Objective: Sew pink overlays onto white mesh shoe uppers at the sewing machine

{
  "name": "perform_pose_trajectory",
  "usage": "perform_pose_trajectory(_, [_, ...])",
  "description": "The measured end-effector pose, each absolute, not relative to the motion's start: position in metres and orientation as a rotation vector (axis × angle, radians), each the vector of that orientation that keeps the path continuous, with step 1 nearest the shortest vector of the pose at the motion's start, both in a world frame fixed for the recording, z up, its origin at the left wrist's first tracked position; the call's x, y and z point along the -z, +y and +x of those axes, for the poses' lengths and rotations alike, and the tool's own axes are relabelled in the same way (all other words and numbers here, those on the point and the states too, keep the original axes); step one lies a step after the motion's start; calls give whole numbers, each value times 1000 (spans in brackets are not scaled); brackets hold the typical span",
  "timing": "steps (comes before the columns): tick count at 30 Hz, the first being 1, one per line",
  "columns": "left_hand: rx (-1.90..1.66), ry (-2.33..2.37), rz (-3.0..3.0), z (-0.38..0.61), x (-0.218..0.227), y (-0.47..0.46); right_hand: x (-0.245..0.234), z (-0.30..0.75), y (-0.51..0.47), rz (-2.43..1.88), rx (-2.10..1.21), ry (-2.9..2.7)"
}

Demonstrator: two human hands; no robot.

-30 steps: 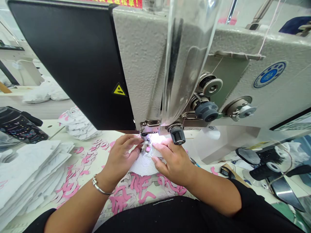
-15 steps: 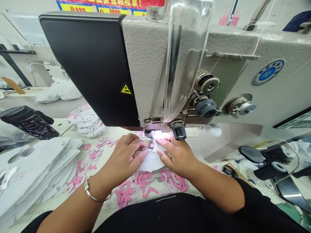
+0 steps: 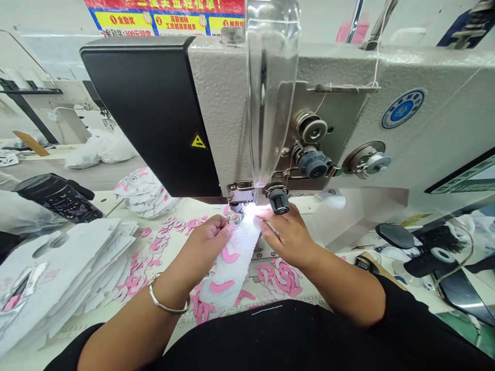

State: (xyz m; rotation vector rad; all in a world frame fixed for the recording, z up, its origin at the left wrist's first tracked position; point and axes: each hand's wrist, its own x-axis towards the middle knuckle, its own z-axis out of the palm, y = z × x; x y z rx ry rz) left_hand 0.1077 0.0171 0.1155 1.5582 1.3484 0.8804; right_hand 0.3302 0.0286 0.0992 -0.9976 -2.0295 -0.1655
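Note:
A white textured fabric piece (image 3: 244, 248) with pink curved patches lies under the needle area of the sewing machine (image 3: 228, 103) and trails toward my body. My left hand (image 3: 207, 242) pinches its left edge between thumb and curled fingers, just left of the presser foot (image 3: 236, 207). On the other side, my right hand (image 3: 288, 234) rests with fingers stretched out along the fabric's right edge, thumb apart from the forefinger. Bright lamp light washes out the stitching point, and the machine head partly hides the right fingertips.
Small pink cutouts (image 3: 279, 278) are scattered over the table. At left are a stack of white fabric panels (image 3: 88, 268), a pile of pink-patched pieces (image 3: 145, 193) and a black bottle (image 3: 58, 196). A black thread spool (image 3: 427, 263) lies at right.
The fabric piece has turned and now stretches lengthwise toward me, showing its pink patches. My left hand has shifted from lying over it to its left edge. The view has moved slightly.

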Motion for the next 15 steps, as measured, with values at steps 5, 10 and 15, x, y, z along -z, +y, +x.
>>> perform_pose_trajectory(5, [-972,1231,1317,115,-107,17,-98,327,37,-1067,-159,-2042])
perform_pose_trajectory(10, [-1008,1124,1175,118,-105,16,-100,336,51,-1281,-366,-1989])
perform_pose_trajectory(15, [-961,1157,1153,115,-100,15,-92,375,69,-1769,-268,-2112])
